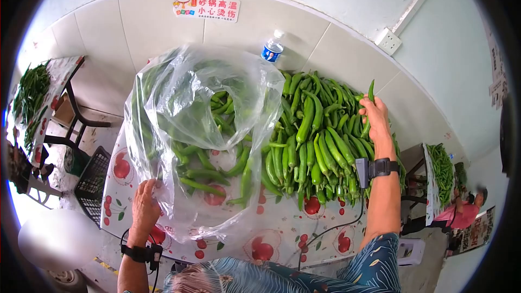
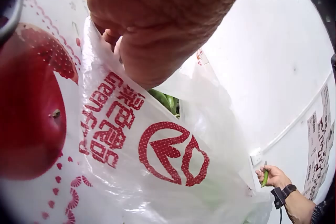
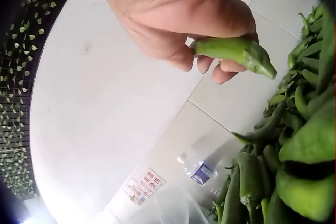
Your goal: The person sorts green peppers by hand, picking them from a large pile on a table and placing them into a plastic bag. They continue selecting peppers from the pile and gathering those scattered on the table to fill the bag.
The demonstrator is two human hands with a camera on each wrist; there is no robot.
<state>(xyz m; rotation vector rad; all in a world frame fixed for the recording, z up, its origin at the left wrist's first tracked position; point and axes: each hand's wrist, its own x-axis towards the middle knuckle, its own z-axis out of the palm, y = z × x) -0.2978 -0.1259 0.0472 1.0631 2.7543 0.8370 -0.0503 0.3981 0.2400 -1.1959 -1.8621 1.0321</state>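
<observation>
My left hand [image 1: 145, 206] grips the near-left edge of a clear plastic bag [image 1: 163, 108], which spreads open over the left part of the table. Red lettering and a round red logo show on the bag [image 2: 105, 124] in the left wrist view. Several green peppers [image 1: 202, 176] lie inside or under the bag, seen through the film. Raised above the right end of a big heap of green peppers [image 1: 304, 157], my right hand [image 1: 376, 116] holds a single green pepper [image 3: 226, 49] between thumb and fingers, its stem end sticking out.
A water bottle [image 1: 272, 48] stands by the wall behind the heap. The tablecloth [image 1: 282, 244] has a cherry print. Left are a black crate [image 1: 92, 182] and a table with more green produce [image 1: 31, 92]. A person in pink [image 1: 468, 212] is at the far right.
</observation>
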